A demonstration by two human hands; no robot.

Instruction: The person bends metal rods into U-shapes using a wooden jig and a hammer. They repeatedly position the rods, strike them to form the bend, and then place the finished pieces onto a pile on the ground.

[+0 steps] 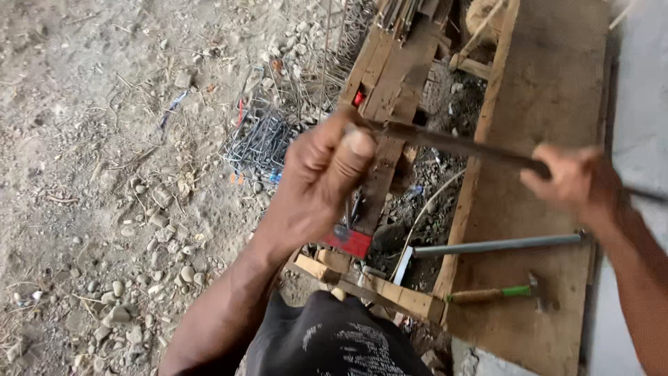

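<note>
Two hands hold one long dark metal bar (pixel 452 145). The left hand (pixel 327 174) is curled tight around one end of it, thumb on top. The right hand (pixel 574 181) is closed around the other end. The bar stretches between them, above a wooden bench (pixel 550 90). A hammer (pixel 501 294) and a grey pipe (pixel 497 245) lie on the bench, nearer the right hand. Bent wire pieces (pixel 261 143) sit on the stony dirt ground (pixel 104 174).

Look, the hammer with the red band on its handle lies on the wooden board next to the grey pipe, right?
Not quite: the head view shows the band on the hammer handle is green, not red. It does lie on the wooden board, beside the grey pipe.
</note>
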